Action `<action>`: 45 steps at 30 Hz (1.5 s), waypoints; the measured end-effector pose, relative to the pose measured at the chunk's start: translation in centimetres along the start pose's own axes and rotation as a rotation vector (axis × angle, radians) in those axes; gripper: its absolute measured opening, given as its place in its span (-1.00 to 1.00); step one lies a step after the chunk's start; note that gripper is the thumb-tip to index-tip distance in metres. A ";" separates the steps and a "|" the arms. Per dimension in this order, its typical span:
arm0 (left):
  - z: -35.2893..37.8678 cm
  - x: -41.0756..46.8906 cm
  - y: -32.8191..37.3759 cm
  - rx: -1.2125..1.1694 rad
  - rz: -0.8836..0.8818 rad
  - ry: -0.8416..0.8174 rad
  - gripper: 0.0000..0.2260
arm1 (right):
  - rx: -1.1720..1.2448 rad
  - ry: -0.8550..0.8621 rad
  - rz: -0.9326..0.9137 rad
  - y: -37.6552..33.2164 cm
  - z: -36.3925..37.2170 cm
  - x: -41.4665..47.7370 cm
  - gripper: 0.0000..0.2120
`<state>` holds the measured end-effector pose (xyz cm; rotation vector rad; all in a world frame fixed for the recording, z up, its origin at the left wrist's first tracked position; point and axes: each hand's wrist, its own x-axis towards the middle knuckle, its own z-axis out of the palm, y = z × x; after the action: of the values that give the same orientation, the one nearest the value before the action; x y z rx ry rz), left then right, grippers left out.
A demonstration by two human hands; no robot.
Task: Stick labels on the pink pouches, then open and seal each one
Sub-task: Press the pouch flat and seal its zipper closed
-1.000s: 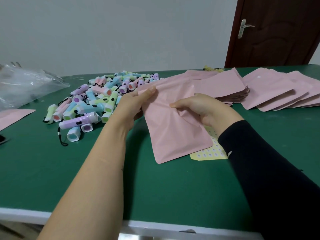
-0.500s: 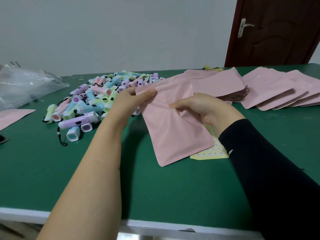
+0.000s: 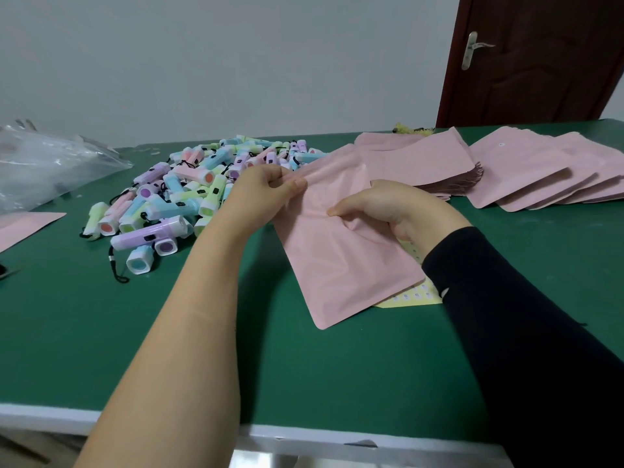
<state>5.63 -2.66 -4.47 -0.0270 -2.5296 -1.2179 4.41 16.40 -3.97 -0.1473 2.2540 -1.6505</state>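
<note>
A pink pouch (image 3: 341,261) is held above the green table (image 3: 101,332), tilted with its mouth toward the far side. My left hand (image 3: 261,194) pinches the pouch's upper left edge between thumb and fingers. My right hand (image 3: 388,206) grips the pouch's right side, creasing the film under the thumb. A yellow label sheet (image 3: 417,295) with small round stickers lies under the pouch's lower right corner, mostly hidden. A stack of pink pouches (image 3: 418,160) lies behind my hands, and fanned pouches (image 3: 526,173), one bearing a white round label, lie at the right.
A heap of pastel mini flashlights (image 3: 175,197) with black cords lies left of my hands. A clear plastic bag (image 3: 44,167) sits at the far left, with another pink pouch (image 3: 23,224) below it. A brown door (image 3: 537,59) stands behind the table.
My left hand's fingers have curled in and now pinch the pouch's top edge, and the pouch has tilted a little toward the right. My right hand keeps its grip.
</note>
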 end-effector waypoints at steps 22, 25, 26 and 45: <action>1.5 -0.2 0.9 0.079 0.027 0.006 -0.59 | -0.093 0.003 0.029 0.0 0.7 -0.3 -0.75; 1.8 -0.3 1.3 0.110 0.046 0.023 -0.59 | -0.106 0.004 0.039 0.1 1.0 -0.2 -0.69; 1.9 -0.3 1.3 0.133 0.045 0.031 -0.59 | -0.115 0.008 0.039 0.1 1.1 -0.2 -0.69; 2.8 -0.4 1.8 0.047 0.097 0.047 -0.74 | -0.235 0.011 0.027 0.2 1.5 0.0 -0.69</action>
<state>5.44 0.63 -4.86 -0.1078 -2.4843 -1.1087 4.90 15.05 -4.54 -0.1647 2.4411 -1.3722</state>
